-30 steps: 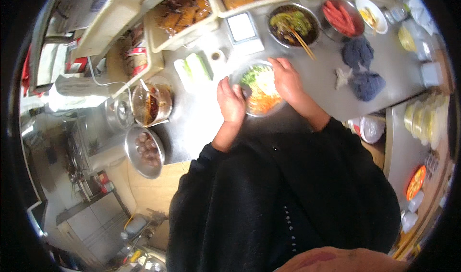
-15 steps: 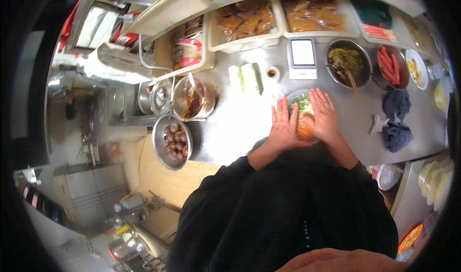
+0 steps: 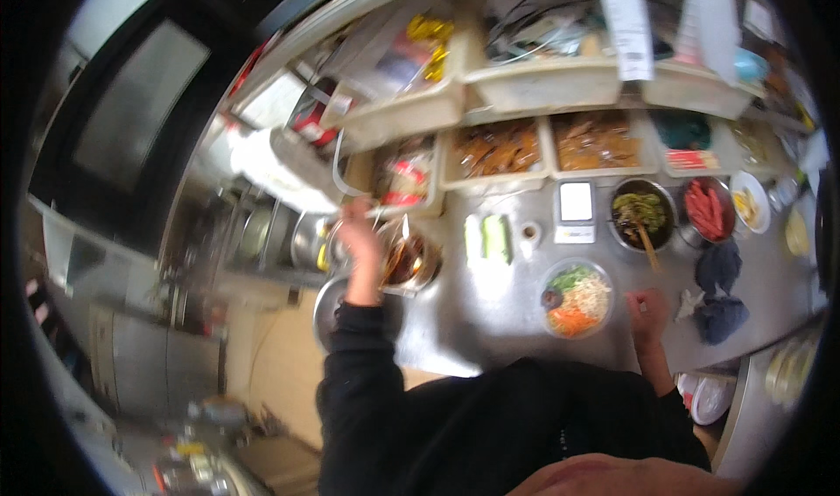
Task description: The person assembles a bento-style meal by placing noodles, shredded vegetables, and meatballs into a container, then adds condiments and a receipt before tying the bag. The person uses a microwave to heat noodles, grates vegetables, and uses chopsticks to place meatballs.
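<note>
A round clear bowl (image 3: 577, 299) on the steel counter holds chopped greens, pale shreds, orange shreds and a small dark piece. Beside its right rim is my right hand (image 3: 648, 317), fingers curled in and nothing visible in them. My left hand (image 3: 359, 238) is raised at the left, smeared by motion, and its fingers cannot be made out. It is nearest to a pan of dark red sauce (image 3: 409, 260) and a white bundle (image 3: 284, 168). A metal bowl (image 3: 331, 308) is partly hidden behind my left forearm.
Behind the bowl stand a scale (image 3: 576, 212), a small cup (image 3: 530, 232) and pale green cut vegetables (image 3: 496, 238). To the right are a pot with chopsticks (image 3: 643, 216), a pot of red sticks (image 3: 707, 212) and dark cloths (image 3: 720, 295). Tubs (image 3: 494, 181) line the back.
Both hands have left the top of the clear bowl, where they lay spread. My left hand has swung far left; my right has drawn back to the right and curled. The view has shifted.
</note>
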The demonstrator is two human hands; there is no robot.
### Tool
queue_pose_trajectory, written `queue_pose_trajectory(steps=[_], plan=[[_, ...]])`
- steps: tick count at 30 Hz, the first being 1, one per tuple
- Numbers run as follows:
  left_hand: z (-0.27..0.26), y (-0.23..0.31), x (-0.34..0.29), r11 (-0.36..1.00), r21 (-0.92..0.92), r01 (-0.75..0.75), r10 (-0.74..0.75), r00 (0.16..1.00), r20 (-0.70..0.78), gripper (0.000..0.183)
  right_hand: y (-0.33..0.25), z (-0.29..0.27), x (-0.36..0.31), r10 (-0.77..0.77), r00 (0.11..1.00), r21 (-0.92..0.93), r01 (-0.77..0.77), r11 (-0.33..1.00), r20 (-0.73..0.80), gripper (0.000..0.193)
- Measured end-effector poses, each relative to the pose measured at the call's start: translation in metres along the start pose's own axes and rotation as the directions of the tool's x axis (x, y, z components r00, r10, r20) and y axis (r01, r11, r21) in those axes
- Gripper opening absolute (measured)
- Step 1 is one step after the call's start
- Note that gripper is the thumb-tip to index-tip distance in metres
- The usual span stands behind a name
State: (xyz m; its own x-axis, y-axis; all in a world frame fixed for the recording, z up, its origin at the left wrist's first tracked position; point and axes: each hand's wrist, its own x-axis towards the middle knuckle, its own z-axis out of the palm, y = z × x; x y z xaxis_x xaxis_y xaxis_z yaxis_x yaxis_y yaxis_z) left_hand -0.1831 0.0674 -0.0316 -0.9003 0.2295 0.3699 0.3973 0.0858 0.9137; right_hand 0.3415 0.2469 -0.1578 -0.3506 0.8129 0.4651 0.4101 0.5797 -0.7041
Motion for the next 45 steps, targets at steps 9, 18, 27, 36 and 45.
queue_pose_trajectory(steps=[9,18,27,36,45], plan=[[-0.063,0.015,0.192,0.55,0.814,0.185,0.091,0.956,-0.279,0.048,-0.019,-0.001,0.004,-0.018,0.996,0.035,0.021,0.999,-0.093,0.025],[-0.078,0.016,0.193,0.512,0.85,0.122,0.195,0.947,-0.254,0.022,-0.026,-0.01,0.009,-0.039,0.998,0.007,0.039,0.999,-0.056,0.023],[-0.09,0.032,0.196,0.526,0.848,-0.061,0.325,0.936,-0.134,0.031,-0.024,-0.003,0.012,-0.02,0.999,0.04,0.018,0.999,0.05,0.02],[-0.089,0.069,0.144,0.483,0.875,-0.025,0.33,0.931,-0.156,0.031,-0.018,-0.007,0.014,-0.031,0.998,0.052,0.028,0.998,0.06,0.016],[-0.017,0.126,-0.064,0.199,0.725,-0.659,0.738,0.588,0.332,0.037,-0.043,-0.018,0.05,-0.091,0.962,0.263,0.02,0.965,0.258,0.024]])
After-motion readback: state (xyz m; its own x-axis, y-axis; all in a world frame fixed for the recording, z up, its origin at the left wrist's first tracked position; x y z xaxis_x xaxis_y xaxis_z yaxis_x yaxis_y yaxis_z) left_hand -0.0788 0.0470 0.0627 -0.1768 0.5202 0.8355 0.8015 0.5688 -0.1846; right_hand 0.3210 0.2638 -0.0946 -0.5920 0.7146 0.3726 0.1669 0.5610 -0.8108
